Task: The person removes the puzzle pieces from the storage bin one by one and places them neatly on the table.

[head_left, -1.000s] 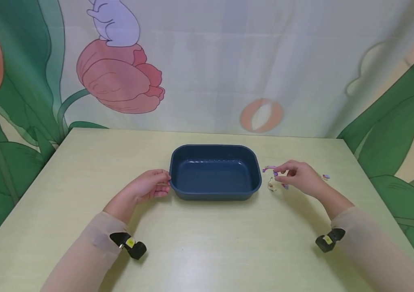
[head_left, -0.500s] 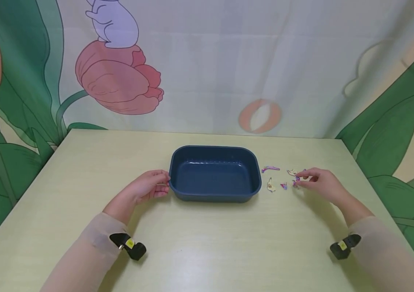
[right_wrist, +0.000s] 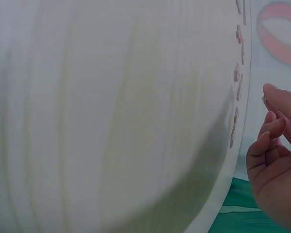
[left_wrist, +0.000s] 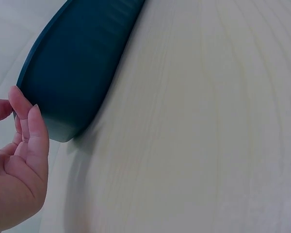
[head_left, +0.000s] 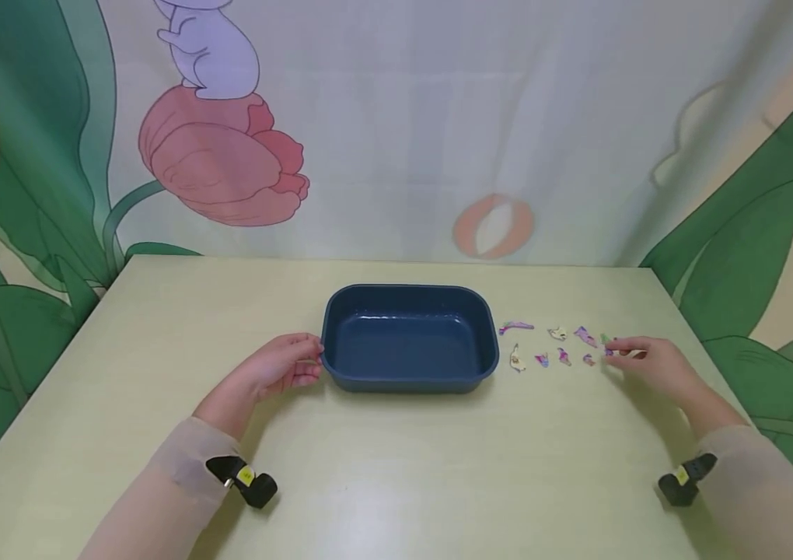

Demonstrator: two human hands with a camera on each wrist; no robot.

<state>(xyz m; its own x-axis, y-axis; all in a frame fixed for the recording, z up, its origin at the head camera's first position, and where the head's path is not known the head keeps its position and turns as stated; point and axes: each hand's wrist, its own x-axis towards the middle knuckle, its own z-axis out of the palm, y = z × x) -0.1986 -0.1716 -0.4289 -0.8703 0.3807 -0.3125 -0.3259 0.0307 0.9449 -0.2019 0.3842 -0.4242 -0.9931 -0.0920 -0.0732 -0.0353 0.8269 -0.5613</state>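
Observation:
A dark blue rectangular tray (head_left: 410,384) with raised sides stands mid-table. At its left end my left hand (head_left: 284,365) pinches the rim; in the left wrist view the thumb and the fingers (left_wrist: 38,128) meet at the tray's edge (left_wrist: 63,82). To the right of the tray, my right hand (head_left: 658,369) holds a small purple piece (head_left: 609,352) at its fingertips. Its kind is too small to tell, and the fingers partly hide it. Seen from the right wrist, this hand (right_wrist: 276,160) is raised off the tabletop.
Several small colourful pieces lie in two rough rows right of the tray, among them a long purple strip (head_left: 517,326), a cream piece (head_left: 517,359) and a pink-purple piece (head_left: 585,336). A printed curtain (head_left: 382,155) hangs behind the pale wooden table (head_left: 396,474).
My right hand has moved rightward along the rows, away from the tray, with the purple piece at its fingertips, uncovering more pieces. My left hand stays at the tray's rim.

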